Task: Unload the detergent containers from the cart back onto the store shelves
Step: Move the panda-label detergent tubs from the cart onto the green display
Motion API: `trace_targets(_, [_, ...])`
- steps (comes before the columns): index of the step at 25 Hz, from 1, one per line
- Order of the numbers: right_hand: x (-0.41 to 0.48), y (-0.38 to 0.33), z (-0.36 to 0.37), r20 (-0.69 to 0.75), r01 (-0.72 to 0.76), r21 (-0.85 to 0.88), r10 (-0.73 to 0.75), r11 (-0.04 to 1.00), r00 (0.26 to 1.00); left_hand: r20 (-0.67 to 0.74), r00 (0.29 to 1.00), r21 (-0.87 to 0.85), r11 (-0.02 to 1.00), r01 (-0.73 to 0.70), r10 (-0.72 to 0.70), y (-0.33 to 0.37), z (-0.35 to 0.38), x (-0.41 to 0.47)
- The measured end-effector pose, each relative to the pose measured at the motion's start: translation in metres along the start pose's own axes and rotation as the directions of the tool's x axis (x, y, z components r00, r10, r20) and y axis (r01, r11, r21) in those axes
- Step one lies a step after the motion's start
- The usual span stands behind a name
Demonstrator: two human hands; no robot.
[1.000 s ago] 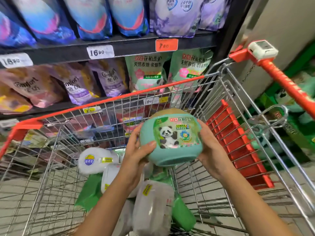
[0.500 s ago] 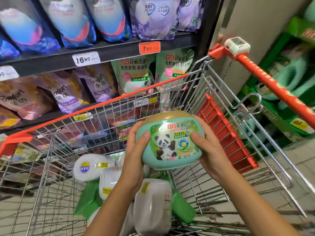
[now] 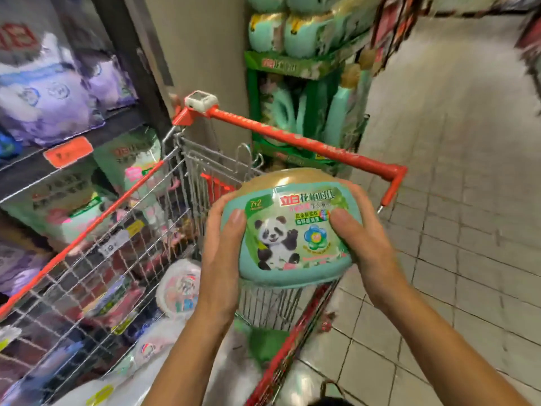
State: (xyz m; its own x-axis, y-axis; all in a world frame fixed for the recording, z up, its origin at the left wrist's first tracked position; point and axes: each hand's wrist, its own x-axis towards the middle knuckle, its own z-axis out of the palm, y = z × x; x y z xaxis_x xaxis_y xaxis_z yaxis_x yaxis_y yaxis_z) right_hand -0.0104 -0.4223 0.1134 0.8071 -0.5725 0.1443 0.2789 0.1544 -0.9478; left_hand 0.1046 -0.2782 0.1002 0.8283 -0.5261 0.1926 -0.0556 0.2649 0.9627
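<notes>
The wire cart (image 3: 123,199) fills the lower left, and its red handle (image 3: 292,136) runs from a white coin lock (image 3: 200,99) at about 11 o'clock of the tub across to 2 o'clock, passing behind the tub's lid. Beyond the cart, at 9 to 10 o'clock, dark store shelves (image 3: 123,124) carry purple pouches (image 3: 49,95) above an orange price tag (image 3: 68,151) and green pouches (image 3: 131,159) below it. A plain pillar (image 3: 199,48) rises at 12 o'clock, with a green display stand (image 3: 292,65) of teal bottles (image 3: 304,36) just beside it toward 1 o'clock. Grey tiled floor (image 3: 453,200) spreads from 2 to 5 o'clock. Inside the cart at 8 o'clock lies a white round container (image 3: 180,288); the other packs near it are too blurred to name, perhaps more white tubs. The teal detergent tub (image 3: 289,230), with a gold lid and a panda label facing the camera, is up above the cart's near right corner, clear of the basket and tilted slightly. Both hands clasp it: the left hand (image 3: 219,265) wraps its 9 o'clock side with the thumb (image 3: 235,224) on the label, and the right hand (image 3: 366,247) wraps the 3 o'clock side, thumb (image 3: 341,221) likewise pressed on the front.
</notes>
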Motion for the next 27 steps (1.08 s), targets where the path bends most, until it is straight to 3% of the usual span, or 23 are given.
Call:
trace_targets(5, [-0.027, -0.063, -0.082, -0.160, 0.106, -0.031, -0.110, 0.994, 0.981, 0.244, 0.970, -0.077, 0.997, -0.002, 0.021, 0.014, 0.101, 0.009])
trace_targets(10, [-0.028, -0.112, -0.175, -0.223, 0.155, -0.071, -0.167, 0.985, 0.960, 0.360, 0.933, -0.133, 0.991, 0.030, 0.020, 0.022, 0.212, 0.022])
trace_targets(18, [0.022, -0.181, -0.309, -0.131, 0.160, -0.161, -0.182, 0.974, 0.975, 0.367, 0.930, -0.167, 0.982, 0.085, -0.018, 0.002, 0.359, 0.058])
trace_targets(27, [0.178, -0.174, -0.392, -0.061, 0.160, -0.142, -0.170, 0.977, 0.984, 0.263, 0.965, -0.099, 0.994, 0.056, -0.028, -0.040, 0.434, 0.189])
